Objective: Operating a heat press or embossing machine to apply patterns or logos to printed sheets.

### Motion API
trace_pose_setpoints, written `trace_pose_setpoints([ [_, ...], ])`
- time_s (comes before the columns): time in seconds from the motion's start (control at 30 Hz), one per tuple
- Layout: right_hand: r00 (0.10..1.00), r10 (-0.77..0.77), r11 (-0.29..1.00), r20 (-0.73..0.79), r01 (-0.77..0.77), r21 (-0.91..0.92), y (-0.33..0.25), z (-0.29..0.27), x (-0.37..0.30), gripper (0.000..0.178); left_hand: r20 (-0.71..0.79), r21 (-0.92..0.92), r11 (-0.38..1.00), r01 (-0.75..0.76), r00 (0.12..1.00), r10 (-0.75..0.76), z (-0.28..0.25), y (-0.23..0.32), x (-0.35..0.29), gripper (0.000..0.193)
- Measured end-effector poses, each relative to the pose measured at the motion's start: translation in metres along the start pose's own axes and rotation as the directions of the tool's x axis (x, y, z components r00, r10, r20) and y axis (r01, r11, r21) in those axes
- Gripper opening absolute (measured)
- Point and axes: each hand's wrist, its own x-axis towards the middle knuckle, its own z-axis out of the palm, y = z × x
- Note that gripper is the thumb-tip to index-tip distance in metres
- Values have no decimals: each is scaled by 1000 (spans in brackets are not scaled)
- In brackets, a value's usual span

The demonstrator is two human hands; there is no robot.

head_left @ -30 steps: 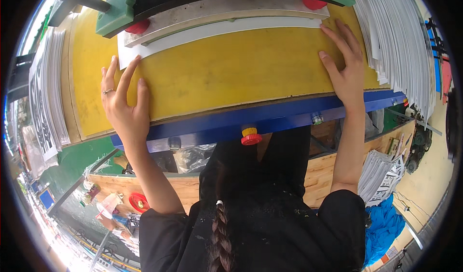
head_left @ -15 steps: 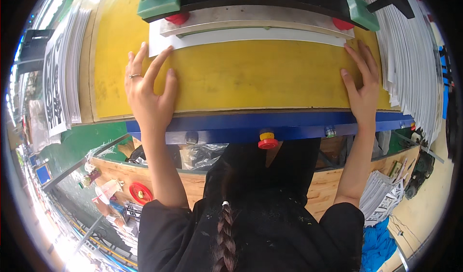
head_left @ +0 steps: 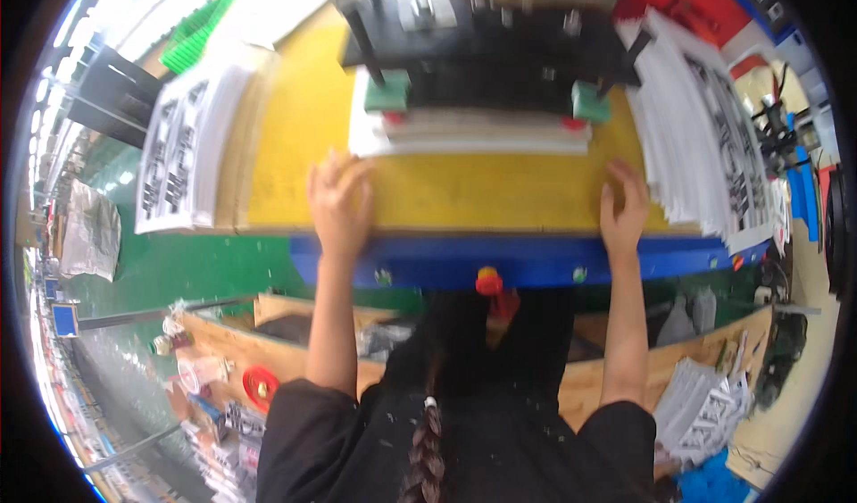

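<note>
My left hand is over the yellow work surface, near the left front corner of a white sheet. Its fingers are apart and hold nothing, though motion blurs them. On the other side my right hand hovers beyond the sheet's right end, also empty with its fingers apart. Most of the sheet is hidden beneath a black press head. A pale bar under the head sits over the sheet, between two green blocks with red pads.
Stacks of printed sheets flank the surface, at left and right. A blue front rail carries a red-and-yellow button. Below it are wooden shelves with a red tape roll. A green basket stands far left.
Both hands have come away from the sheet's ends and back toward the near edge. My view has shifted, now showing more of the press head and the far side.
</note>
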Motion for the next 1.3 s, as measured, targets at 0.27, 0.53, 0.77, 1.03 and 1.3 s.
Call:
trace_pose_setpoints([
  [0.27, 775, 76, 978, 627, 64, -197, -34, -65, -42, 97, 441, 31, 983, -180, 885, 148, -57, 7, -67, 111],
  [0.53, 750, -30, 946, 661, 236, -224, -27, -63, -51, 115, 412, 1, 974, -224, 888, 204, -44, 2, -72, 101],
  [0.77, 755, 69, 938, 653, 174, -300, -38, -62, -49, 113, 368, 54, 969, -239, 907, 203, -35, 7, -75, 108],
  [1.03, 604, -392, 896, 694, 78, 438, -206, -93, -7, 65, -101, -508, 860, -52, 995, 0, -4, 22, -139, 58],
  [1.3, 132, -991, -75, 22, -686, 723, -385, -185, 4, 83, 584, -696, 671, 256, 745, 322, 104, 99, -255, 25],
])
